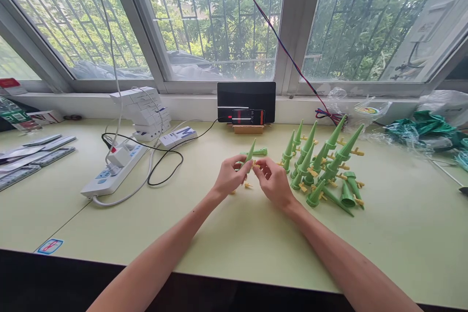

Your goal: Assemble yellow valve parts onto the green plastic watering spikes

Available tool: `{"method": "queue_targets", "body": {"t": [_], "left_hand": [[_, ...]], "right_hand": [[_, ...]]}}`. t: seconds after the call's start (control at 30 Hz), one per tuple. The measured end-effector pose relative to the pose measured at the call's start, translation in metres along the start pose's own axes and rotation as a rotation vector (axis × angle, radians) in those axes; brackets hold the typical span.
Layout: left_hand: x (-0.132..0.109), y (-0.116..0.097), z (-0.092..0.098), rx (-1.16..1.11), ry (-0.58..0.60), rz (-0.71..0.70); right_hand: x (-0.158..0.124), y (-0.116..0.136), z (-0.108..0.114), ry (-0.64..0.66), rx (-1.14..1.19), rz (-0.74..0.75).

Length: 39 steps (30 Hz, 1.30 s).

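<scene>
My left hand (231, 174) is closed around a green plastic spike (250, 150), its tip pointing up. Against the side of that spike, my right hand (272, 178) pinches a small yellow valve (255, 164). Whether the valve is seated in the spike cannot be made out. Another green spike (260, 151) lies on its side just behind my hands. On the table below them is a loose yellow piece (248, 185), with one more partly hidden by my left hand. To the right stand several green spikes (331, 161) fitted with yellow valves, a few of them lying down.
A white power strip (113, 170) with cables lies at left, near stacked white boxes (144, 109). A phone (248, 117) leans on a dark tablet (245, 92) at the back. Green and clear plastic bags (420, 129) sit far right.
</scene>
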<state>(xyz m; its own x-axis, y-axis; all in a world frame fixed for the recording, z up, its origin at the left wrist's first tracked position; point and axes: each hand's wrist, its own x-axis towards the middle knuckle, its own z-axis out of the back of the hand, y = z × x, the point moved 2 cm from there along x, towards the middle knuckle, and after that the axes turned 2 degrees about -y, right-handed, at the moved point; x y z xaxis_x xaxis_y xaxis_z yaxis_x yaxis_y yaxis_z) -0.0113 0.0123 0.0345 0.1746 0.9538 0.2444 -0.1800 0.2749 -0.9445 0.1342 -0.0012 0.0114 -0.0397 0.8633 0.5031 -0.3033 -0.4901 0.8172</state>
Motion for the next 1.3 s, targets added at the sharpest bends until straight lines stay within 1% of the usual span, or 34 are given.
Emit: {"method": "queue_targets", "body": {"t": [0.33,0.63,1.3], "left_hand": [[0.0002,-0.0002,0.0002,0.0,0.006,0.007],[0.001,0.0032,-0.0009,0.004,0.014,0.006],[0.0004,0.0019,-0.0011,0.004,0.038,-0.011]], "right_hand": [[0.0008,-0.0034,-0.0006,0.003,0.0,0.001],[0.001,-0.0005,0.0001,0.009,0.006,0.001],[0.0012,-0.0066,-0.0002,0.002,-0.063,-0.011]]}}
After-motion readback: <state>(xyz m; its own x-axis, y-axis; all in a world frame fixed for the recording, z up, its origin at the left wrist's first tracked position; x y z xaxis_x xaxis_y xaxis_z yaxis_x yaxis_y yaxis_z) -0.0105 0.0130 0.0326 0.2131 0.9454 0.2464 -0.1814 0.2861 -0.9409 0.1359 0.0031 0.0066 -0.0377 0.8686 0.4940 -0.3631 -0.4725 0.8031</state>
